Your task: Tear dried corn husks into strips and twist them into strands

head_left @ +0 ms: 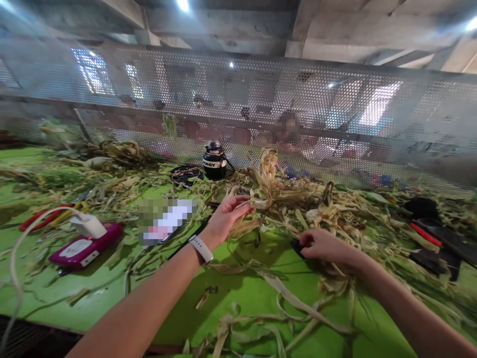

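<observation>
A white watch band (201,248) circles the wrist of my left hand (231,217), whose fingers are closed on a pale dried husk (261,204) over the middle of the green table (208,318). Right of it, my right hand (324,243) is low over the tabletop, thumb and fingers pinched on a small black object (298,248) that I cannot make out. A bundle of dried husks (269,171) stands up just beyond my left hand. Loose husk strips (294,298) lie in front of both hands.
At the left are a purple power strip (85,246) with a white charger (88,226), red-handled pliers (44,219) and a phone (171,219). A black jar (214,161) stands before a perforated metal screen (231,94). Black tools (443,238) lie at the right.
</observation>
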The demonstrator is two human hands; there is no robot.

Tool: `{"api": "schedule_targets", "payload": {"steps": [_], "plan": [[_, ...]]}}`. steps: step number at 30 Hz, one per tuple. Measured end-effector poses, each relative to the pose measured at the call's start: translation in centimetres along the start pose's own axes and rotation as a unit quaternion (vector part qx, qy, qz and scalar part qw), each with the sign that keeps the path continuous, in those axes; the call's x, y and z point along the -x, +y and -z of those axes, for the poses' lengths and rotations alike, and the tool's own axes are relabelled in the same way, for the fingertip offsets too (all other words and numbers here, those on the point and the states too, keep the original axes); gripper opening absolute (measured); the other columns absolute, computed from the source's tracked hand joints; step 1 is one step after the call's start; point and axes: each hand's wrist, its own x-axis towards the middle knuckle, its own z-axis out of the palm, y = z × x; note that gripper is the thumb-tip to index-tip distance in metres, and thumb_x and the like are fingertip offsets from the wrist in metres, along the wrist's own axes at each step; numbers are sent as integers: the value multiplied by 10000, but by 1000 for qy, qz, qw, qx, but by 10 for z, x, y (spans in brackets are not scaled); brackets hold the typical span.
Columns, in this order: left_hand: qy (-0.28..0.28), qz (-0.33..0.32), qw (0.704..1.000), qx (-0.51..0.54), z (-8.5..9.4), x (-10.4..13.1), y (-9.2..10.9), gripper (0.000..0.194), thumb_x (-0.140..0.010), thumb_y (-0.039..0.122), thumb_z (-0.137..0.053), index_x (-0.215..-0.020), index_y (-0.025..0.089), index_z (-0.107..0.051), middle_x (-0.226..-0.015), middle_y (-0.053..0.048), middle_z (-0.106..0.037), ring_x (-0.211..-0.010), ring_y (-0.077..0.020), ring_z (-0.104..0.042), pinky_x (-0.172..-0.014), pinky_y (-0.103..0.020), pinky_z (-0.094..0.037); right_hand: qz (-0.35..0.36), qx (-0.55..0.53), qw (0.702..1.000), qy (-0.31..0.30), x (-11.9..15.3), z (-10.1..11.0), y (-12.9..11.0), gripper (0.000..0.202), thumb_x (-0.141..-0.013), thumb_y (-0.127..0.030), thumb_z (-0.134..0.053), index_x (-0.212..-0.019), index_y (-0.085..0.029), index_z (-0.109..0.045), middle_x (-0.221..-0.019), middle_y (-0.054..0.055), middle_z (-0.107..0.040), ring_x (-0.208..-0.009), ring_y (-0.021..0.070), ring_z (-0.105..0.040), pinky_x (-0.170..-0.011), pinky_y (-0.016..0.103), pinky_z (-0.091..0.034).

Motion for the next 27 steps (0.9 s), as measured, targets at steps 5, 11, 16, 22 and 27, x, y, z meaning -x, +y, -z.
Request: {"api": "schedule_targets", "payload": {"steps": [5,11,16,22,27], "plan": [[28,28,999,-5,-3,2,0,215,-634,244,-765,-818,171,-681,-723,25,-686,-678,-89,-615,-691,-207,-470,39,-331,943,6,-1,5,3,281,-643,-330,-605,-864,-166,-547,-768,28,-655,-638,137,-588,-557,238,-447],[18,55,998,1,-11,7,-3,246,-610,241,-779,-822,163,-682,-734,10,-691,-671,-95,-610,-679,-216,-464,119,-248,951,140,-3,-12,-11,333,-643,-398,-692,-818,-173,-520,-705,-14,-558,-578,105,-485,-532,223,-405],[7,39,999,-14,-16,10,-3,218,-635,222,-758,-831,163,-684,-760,5,-690,-681,-95,-605,-695,-222,-458,124,-124,961,212,1,-15,-13,279,-707,-409,-641,-814,-178,-525,-669,-24,-536,-515,88,-389,-464,203,-326],[-15,40,998,-34,-16,12,-6,212,-660,230,-743,-853,171,-676,-804,-10,-693,-738,-115,-618,-723,-234,-456,112,-79,966,218,4,-13,-16,302,-705,-442,-634,-812,-179,-531,-604,-41,-498,-490,90,-371,-448,200,-298],[-42,39,995,-76,-12,11,-11,225,-695,270,-721,-896,180,-679,-829,-16,-691,-745,-104,-608,-688,-204,-441,116,-74,965,221,4,-13,-16,330,-695,-460,-639,-832,-174,-547,-637,-30,-539,-500,93,-400,-457,198,-319]]}}
